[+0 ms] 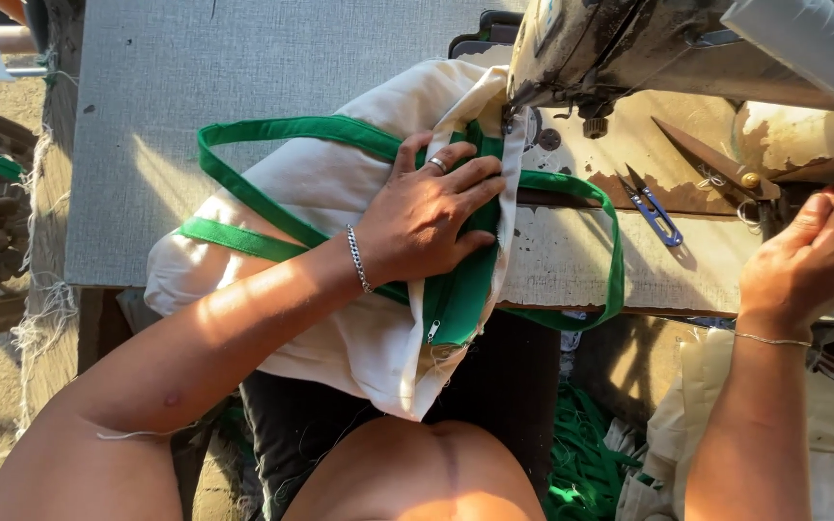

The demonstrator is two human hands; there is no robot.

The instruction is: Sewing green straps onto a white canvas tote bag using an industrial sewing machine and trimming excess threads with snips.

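The left hand (427, 217) lies flat, fingers spread, gripping nothing, pressing the cream bag (340, 193) whose green zip strip (460, 289) runs six to twelve o'clock towards the needle (511, 123), while the right hand (808, 260), loosely curled at three o'clock, holds nothing visible

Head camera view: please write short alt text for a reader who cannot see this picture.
A person's left hand presses flat on a cream cloth bag with green straps under the needle of a worn metal sewing machine. The right hand rests at the machine's right side, near small blue thread snips on the table.
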